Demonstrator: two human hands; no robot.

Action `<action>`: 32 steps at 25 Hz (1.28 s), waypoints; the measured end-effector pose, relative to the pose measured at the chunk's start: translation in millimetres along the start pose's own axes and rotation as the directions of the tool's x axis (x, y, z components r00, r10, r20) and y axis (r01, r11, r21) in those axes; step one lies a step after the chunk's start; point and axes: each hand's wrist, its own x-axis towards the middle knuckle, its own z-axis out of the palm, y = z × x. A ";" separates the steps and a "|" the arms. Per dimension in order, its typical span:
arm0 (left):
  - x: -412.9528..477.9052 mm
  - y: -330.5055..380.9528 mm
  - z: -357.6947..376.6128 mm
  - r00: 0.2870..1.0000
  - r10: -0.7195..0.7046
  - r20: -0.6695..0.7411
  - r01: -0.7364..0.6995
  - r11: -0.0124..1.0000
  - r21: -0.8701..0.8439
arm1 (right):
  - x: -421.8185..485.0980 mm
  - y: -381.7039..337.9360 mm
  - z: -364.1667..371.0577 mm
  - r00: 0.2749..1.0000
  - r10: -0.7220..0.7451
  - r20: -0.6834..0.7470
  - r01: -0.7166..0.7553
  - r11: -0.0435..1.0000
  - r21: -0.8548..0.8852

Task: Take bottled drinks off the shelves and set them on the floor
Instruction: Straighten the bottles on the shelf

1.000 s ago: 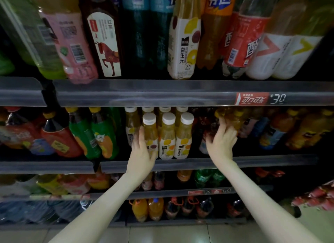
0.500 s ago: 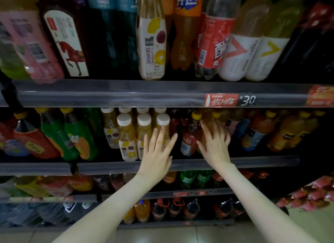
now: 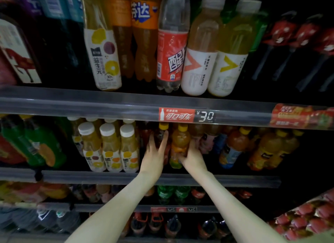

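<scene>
On the second shelf [image 3: 162, 177] stand two small yellow-capped bottles side by side. My left hand [image 3: 155, 152] wraps round the dark one [image 3: 161, 136], fingers curled on its body. My right hand [image 3: 191, 156] grips the orange juice bottle [image 3: 180, 141] from its right and lower side. Both bottles stand upright on the shelf, just under the red price tag [image 3: 186, 114]. Three white-capped juice bottles [image 3: 110, 146] stand to the left of my hands.
More orange bottles [image 3: 267, 148] fill the shelf to the right, green ones [image 3: 36, 145] to the left. Tall bottles [image 3: 171, 49] line the shelf above. Lower shelves hold small bottles [image 3: 168, 194]. Red packets [image 3: 310, 215] hang at the lower right.
Both hands moved right along the shelf and reached in. My left hand, open before, now holds the dark bottle; my right hand has closed on the orange bottle.
</scene>
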 end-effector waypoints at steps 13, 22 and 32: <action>-23.4 29.8 -121.5 0.807 0.210 -0.552 -0.268 0.963 -0.026 | -50.5 -90.5 -57.8 0.360 -0.822 -0.441 0.806 0.512 -0.297; 70.4 -41.5 -254.6 0.690 0.101 -0.717 -0.050 0.994 0.092 | 3.2 -241.4 -100.8 0.462 -0.748 -0.476 0.720 0.630 -0.291; 89.8 -97.0 -285.2 0.954 -0.040 -0.298 -0.162 0.767 -0.621 | 23.7 -312.1 -72.3 0.865 -0.458 -0.205 0.501 0.812 0.297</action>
